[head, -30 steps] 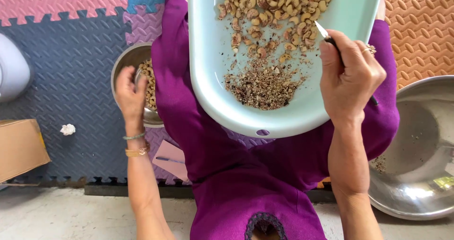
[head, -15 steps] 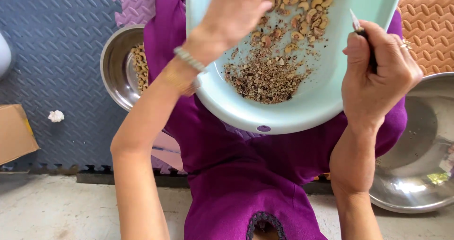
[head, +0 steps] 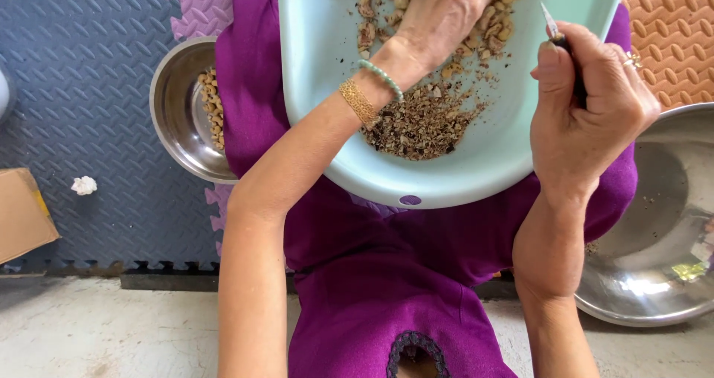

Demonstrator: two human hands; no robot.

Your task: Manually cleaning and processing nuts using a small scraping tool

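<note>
Cashew nuts (head: 487, 21) heaped at the far end of a pale blue tub (head: 327, 103) on the lap, left hand (head: 439, 13) reaching into them, fingers' grip hidden, right hand (head: 587, 103) clenched around a small knife (head: 554, 28), shell scraps (head: 424, 121) mid-tub.

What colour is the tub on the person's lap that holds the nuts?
Pale mint green, seen plainly in the head view: the tub.

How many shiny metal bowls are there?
2. A small metal bowl holding some nuts sits on the floor mat beside the person's left arm. A big metal bowl sits beside the right arm, partly cut off by the picture edge. More could be out of view.
</note>
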